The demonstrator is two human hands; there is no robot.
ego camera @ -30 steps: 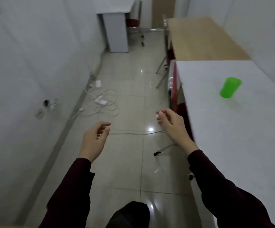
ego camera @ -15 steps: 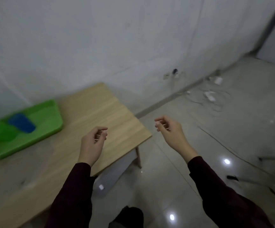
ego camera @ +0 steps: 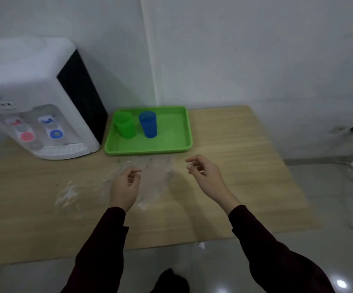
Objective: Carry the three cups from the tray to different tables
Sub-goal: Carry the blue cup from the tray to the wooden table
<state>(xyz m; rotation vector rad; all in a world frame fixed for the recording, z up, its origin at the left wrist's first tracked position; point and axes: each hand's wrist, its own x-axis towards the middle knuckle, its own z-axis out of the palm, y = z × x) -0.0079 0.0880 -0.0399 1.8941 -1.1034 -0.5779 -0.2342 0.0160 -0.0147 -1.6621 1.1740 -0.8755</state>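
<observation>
A translucent green plastic cup (ego camera: 125, 127) and a blue plastic cup (ego camera: 148, 126) stand upright at 10 o'clock in the shallow green plastic tray (ego camera: 177, 142) on the wooden table (ego camera: 230, 166). Left hand (ego camera: 124, 187) and right hand (ego camera: 205, 176) hover, loosely curled, empty.

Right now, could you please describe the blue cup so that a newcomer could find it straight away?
Find the white water dispenser on the wooden table; the green tray sits just to its right. Two cups stand upright in it, and the blue cup is the right-hand one, beside the green cup.
</observation>
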